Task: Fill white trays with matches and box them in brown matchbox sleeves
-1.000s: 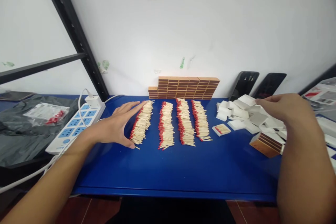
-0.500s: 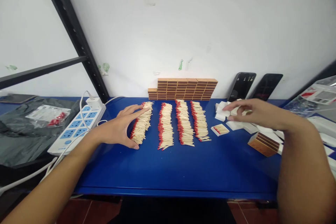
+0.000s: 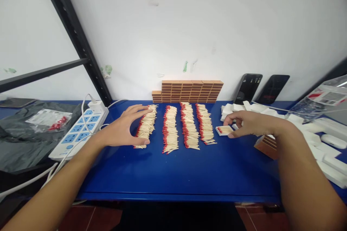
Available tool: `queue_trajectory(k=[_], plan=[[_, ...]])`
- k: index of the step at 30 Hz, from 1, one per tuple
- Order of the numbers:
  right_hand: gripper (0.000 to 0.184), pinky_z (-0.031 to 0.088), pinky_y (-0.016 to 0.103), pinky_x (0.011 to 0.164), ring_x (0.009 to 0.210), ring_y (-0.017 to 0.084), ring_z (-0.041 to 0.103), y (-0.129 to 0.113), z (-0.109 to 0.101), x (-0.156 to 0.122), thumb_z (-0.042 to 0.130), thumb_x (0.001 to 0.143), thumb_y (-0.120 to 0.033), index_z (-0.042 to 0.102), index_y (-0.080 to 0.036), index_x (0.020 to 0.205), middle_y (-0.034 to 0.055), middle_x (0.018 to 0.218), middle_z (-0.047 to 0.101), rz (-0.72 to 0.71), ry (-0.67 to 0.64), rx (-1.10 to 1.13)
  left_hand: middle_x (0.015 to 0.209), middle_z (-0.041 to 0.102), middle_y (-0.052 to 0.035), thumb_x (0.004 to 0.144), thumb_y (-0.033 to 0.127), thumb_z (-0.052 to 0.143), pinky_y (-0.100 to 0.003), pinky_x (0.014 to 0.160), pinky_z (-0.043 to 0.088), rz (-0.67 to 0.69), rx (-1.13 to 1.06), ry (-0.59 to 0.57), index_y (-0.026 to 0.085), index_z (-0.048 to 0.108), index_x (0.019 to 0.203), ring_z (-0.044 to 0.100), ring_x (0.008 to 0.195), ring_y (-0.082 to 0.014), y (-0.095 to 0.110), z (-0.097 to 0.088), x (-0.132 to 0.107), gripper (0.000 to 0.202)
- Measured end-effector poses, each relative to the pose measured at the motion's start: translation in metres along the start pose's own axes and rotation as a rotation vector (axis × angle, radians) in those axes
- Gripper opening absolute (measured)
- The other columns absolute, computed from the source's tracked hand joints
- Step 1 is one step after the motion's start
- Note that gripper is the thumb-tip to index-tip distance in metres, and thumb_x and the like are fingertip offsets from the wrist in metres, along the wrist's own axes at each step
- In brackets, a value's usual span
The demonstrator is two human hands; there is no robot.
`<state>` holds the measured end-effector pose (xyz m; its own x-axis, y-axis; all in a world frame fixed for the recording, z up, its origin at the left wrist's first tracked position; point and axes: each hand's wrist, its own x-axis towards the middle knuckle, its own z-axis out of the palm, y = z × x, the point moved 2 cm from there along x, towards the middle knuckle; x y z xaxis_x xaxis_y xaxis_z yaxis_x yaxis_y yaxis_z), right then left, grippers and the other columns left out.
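Observation:
Several rows of red-tipped matches (image 3: 180, 127) lie side by side on the blue table (image 3: 179, 173). My left hand (image 3: 121, 128) is spread over the leftmost row of matches (image 3: 145, 126), fingers apart and resting on it. My right hand (image 3: 248, 123) has reached a small white tray of matches (image 3: 224, 130) just right of the rows; thumb and fingers pinch its right end. Whether it is lifted off the table I cannot tell. A heap of white box trays (image 3: 244, 108) lies behind that hand.
Stacked brown matchbox sleeves (image 3: 189, 91) stand against the wall, with more sleeves (image 3: 264, 145) by my right forearm. A white power strip (image 3: 81, 130) and cable, and a grey bag (image 3: 27, 133), lie at left. Two dark phones (image 3: 248, 87) lean on the wall. White items (image 3: 325, 140) crowd the right edge.
My right hand came down and leftward from above the white tray heap to the small tray of matches and closed on its end. The left hand stayed on the leftmost row, fingers curling slightly.

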<state>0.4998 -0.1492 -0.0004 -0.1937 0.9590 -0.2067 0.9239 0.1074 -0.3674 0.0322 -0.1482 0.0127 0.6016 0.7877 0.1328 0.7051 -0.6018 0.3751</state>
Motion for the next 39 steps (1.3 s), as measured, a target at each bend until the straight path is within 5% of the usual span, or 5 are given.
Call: queue_trajectory(k=[7, 16, 19, 23, 39], plan=[[0.059, 0.045, 0.030, 0.064, 0.075, 0.021, 0.061, -0.037, -0.008, -0.007, 0.082, 0.072, -0.069, 0.075, -0.025, 0.109, 0.0037, 0.084, 0.068, -0.124, 0.083, 0.166, 0.126, 0.072, -0.0075, 0.099, 0.044, 0.064, -0.048, 0.108, 0.049, 0.180, 0.028, 0.333, 0.026, 0.068, 0.130, 0.061, 0.121, -0.0271, 0.021, 0.003, 0.022, 0.037], [0.056, 0.038, 0.027, 0.060, 0.068, 0.015, 0.049, -0.060, 0.003, 0.001, 0.089, 0.068, -0.061, 0.072, -0.020, 0.102, -0.0025, 0.072, 0.056, -0.269, 0.124, 0.407, 0.106, 0.073, -0.0118, 0.082, 0.067, 0.077, -0.045, 0.093, 0.048, 0.412, 0.113, 0.126, 0.015, 0.071, 0.129, 0.059, 0.107, -0.0312, 0.112, 0.031, 0.120, 0.070], [0.055, 0.036, 0.027, 0.057, 0.064, 0.013, 0.045, -0.061, 0.001, 0.000, 0.090, 0.066, -0.060, 0.072, -0.019, 0.099, -0.0034, 0.070, 0.055, -0.289, 0.124, 0.438, 0.089, 0.074, -0.0084, 0.080, 0.060, 0.081, -0.043, 0.084, 0.048, 0.435, 0.077, 0.073, 0.020, 0.081, 0.105, 0.061, 0.096, -0.0296, 0.126, 0.043, 0.145, 0.047], [0.057, 0.040, 0.027, 0.058, 0.067, 0.014, 0.050, -0.056, -0.002, -0.001, 0.090, 0.064, -0.059, 0.074, -0.019, 0.101, 0.0004, 0.079, 0.065, -0.274, 0.148, 0.426, 0.085, 0.074, -0.0074, 0.081, 0.052, 0.084, -0.041, 0.078, 0.046, 0.444, 0.052, 0.076, 0.021, 0.081, 0.089, 0.061, 0.092, -0.0284, 0.128, 0.050, 0.157, 0.031], [0.055, 0.040, 0.027, 0.057, 0.064, 0.014, 0.054, -0.033, 0.003, 0.012, 0.079, 0.074, -0.069, 0.083, -0.020, 0.100, 0.0015, 0.075, 0.072, -0.207, 0.033, 0.452, 0.097, 0.075, -0.0084, 0.077, 0.051, 0.089, -0.041, 0.090, 0.047, 0.516, 0.049, 0.088, 0.021, 0.080, 0.105, 0.062, 0.101, -0.0280, 0.114, 0.071, 0.164, 0.042]])
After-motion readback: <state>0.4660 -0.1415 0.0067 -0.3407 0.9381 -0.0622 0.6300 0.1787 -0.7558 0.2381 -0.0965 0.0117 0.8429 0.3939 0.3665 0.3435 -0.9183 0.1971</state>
